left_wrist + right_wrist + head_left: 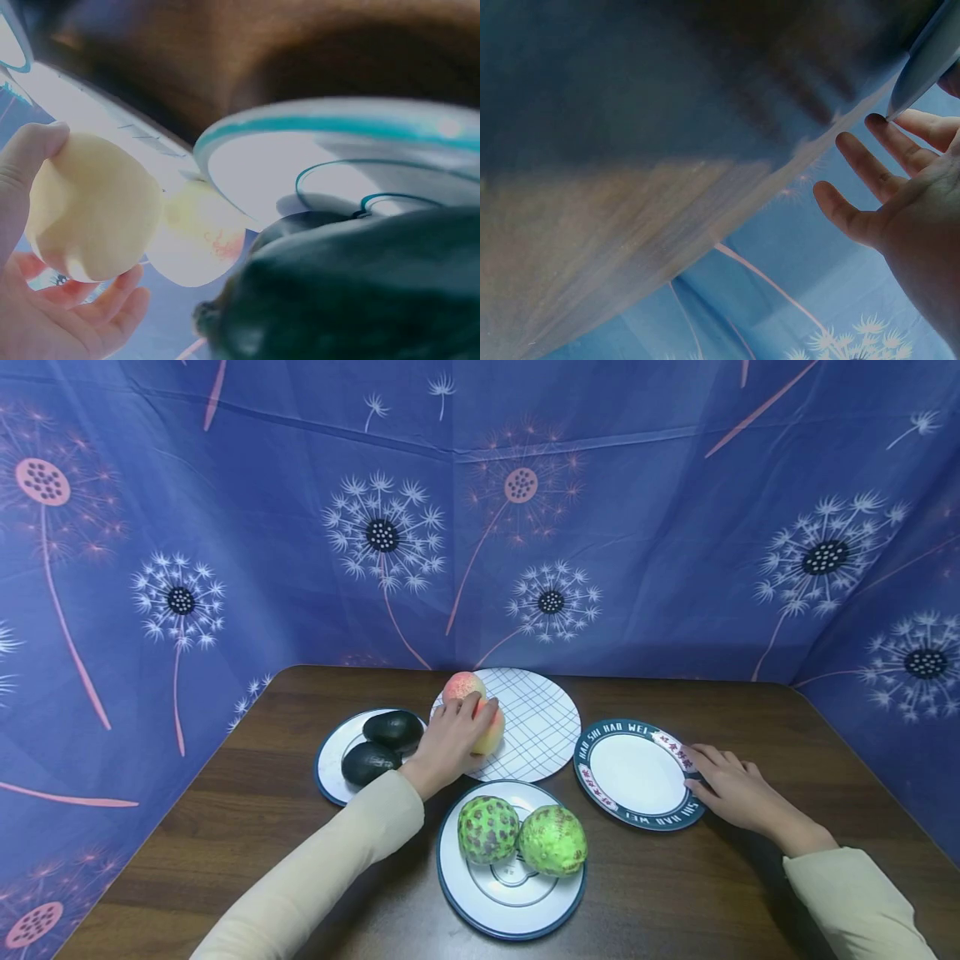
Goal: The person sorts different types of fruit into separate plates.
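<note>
At twelve o'clock, over a checked plate [542,727], the left hand [448,737] grips a peach [491,733] between thumb and fingers; a second peach [462,683] sits just beyond, towards eleven. At three o'clock, the right hand [738,789], fingers loosely spread, touches a lettered plate [637,772]. The round fruit could slip from a shallow grip; a low wrist might knock the avocados [371,763] at nine o'clock.
</note>
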A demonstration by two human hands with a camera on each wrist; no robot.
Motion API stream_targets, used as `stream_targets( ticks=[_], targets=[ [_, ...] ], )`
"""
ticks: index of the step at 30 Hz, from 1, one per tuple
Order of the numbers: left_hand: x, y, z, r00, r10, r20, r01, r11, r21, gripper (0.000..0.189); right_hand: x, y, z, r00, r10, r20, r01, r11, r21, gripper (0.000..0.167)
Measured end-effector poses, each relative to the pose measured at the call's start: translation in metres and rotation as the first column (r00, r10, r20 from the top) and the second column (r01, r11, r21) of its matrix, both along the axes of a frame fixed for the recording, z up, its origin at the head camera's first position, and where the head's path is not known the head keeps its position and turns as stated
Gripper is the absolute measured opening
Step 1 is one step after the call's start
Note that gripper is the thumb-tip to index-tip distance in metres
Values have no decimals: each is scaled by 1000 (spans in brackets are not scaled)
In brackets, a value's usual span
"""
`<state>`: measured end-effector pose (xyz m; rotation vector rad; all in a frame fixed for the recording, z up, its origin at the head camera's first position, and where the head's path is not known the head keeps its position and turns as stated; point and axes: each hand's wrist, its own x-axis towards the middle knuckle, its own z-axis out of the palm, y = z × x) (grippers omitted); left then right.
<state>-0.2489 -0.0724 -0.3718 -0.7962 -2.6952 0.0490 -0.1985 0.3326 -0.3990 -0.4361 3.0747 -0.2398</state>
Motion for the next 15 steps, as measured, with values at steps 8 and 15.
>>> stream_targets(
  ticks=[8,15],
  targets=[
    [-2,9,8,999,-43,-13,43,999,-22,83,0,0,0,1000,-5,-4,5,1000,10,60],
    [-4,23,15,999,-38,26,38,999,-36,84,0,0,-1,1000,-2,-2,3,1000,7,60]
  ],
)
